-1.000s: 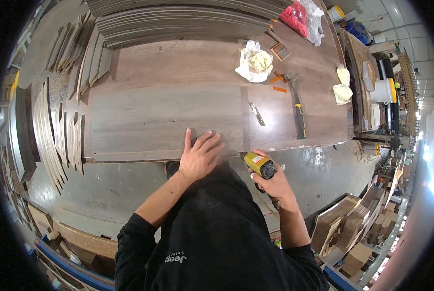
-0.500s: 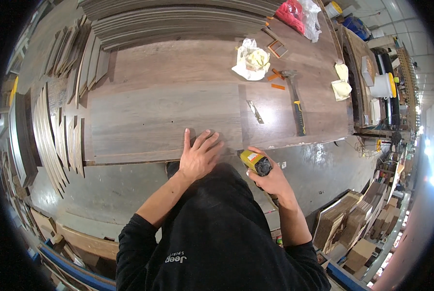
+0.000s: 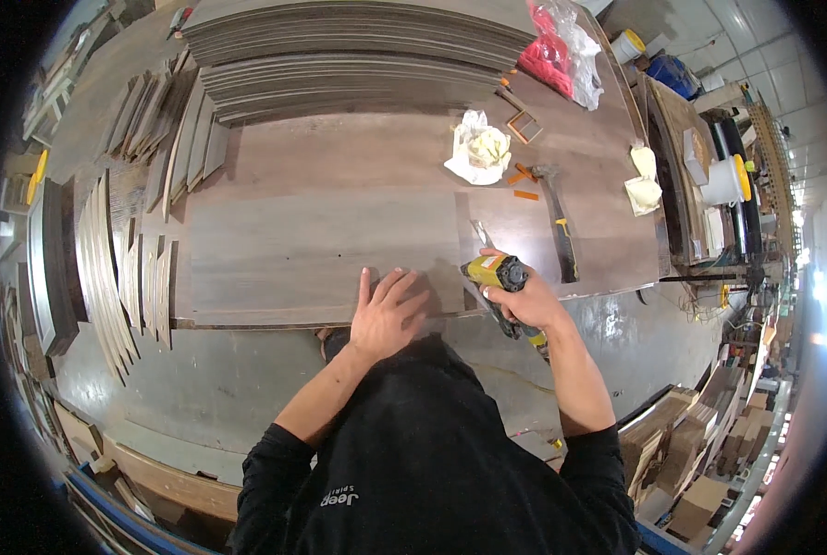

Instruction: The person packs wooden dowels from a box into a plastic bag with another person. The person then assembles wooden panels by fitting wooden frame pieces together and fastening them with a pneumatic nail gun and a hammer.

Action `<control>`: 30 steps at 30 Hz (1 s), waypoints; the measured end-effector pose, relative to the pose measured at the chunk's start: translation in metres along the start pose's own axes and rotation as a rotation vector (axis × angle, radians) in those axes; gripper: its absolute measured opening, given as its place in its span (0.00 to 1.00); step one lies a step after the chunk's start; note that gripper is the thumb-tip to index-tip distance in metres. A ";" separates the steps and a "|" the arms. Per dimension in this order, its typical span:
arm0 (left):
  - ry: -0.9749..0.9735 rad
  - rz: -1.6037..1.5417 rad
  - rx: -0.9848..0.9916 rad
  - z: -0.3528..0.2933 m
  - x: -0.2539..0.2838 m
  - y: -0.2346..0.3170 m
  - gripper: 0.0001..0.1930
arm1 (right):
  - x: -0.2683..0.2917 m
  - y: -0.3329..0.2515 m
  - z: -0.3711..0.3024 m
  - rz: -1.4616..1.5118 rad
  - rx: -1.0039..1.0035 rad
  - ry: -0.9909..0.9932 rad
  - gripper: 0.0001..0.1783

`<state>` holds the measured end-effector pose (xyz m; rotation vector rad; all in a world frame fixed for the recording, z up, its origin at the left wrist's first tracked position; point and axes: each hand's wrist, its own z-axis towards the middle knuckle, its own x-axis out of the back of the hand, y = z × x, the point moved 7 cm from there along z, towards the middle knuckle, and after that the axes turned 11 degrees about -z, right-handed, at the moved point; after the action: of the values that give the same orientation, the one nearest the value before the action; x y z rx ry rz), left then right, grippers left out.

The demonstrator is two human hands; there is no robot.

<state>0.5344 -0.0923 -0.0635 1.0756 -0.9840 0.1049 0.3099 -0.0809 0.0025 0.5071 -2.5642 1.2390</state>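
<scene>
Grey workshop floor [image 3: 219, 370] borders a brown worktop [image 3: 339, 153], where a worker's left hand [image 3: 388, 313] lies spread, fingers apart and clasping nothing, on a grey wood-grain panel [image 3: 275, 277], apparently to steady it. The panel lies flat along the worktop's near edge, at the left hand's 10 o'clock, probably to bring it within easy reach. At that hand's 3 o'clock, the right hand [image 3: 527, 301] is wrapped around a yellow-and-black power drill [image 3: 495, 270], its nose aimed toward 9 o'clock, near the panel's right end; whether they touch cannot be told. A hammer [image 3: 561, 229] lies at the drill's 2 o'clock, handle toward the worker, seemingly for convenience. Boards [image 3: 358, 65] are stacked at the panel's 12 o'clock, and pale strips [image 3: 102, 277] lie at its 9 o'clock, perhaps to spare the arms.
</scene>
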 end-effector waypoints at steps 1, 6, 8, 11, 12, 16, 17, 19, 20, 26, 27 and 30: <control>0.001 -0.009 -0.003 -0.001 0.000 0.000 0.20 | 0.000 -0.002 0.001 -0.004 0.003 -0.003 0.32; 0.007 -0.004 0.001 0.001 0.001 0.000 0.19 | -0.002 -0.004 0.006 -0.118 -0.001 -0.052 0.32; 0.007 -0.004 -0.006 0.000 0.003 0.001 0.19 | -0.004 -0.011 0.005 -0.128 0.004 -0.061 0.33; -0.002 -0.001 -0.004 0.002 0.004 0.003 0.19 | -0.004 -0.009 0.007 -0.103 0.004 -0.083 0.33; 0.006 -0.002 -0.008 0.001 0.004 0.003 0.19 | -0.004 -0.008 0.007 -0.069 -0.003 -0.101 0.33; 0.032 0.003 -0.015 -0.001 0.003 0.002 0.19 | 0.007 -0.015 0.021 -0.020 0.039 -0.030 0.34; 0.035 0.007 -0.015 -0.001 0.003 0.002 0.19 | 0.009 -0.015 0.026 -0.021 0.044 -0.031 0.34; 0.039 -0.004 -0.013 0.000 0.004 0.003 0.19 | 0.013 -0.019 0.038 -0.002 0.024 -0.050 0.34; 0.045 -0.001 -0.013 0.000 0.005 0.004 0.19 | 0.014 -0.020 0.042 -0.019 0.021 -0.054 0.32; 0.061 -0.019 -0.028 -0.001 0.004 0.004 0.19 | 0.012 -0.024 0.049 -0.024 -0.005 -0.086 0.34; 0.070 -0.022 -0.038 0.000 0.005 0.004 0.19 | 0.011 -0.024 0.048 -0.028 -0.006 -0.089 0.34; 0.078 -0.032 -0.039 0.000 0.005 0.003 0.19 | 0.008 -0.026 0.048 -0.042 -0.009 -0.066 0.32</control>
<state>0.5363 -0.0932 -0.0578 1.0435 -0.8951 0.1008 0.3101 -0.1355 -0.0056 0.6065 -2.5983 1.2163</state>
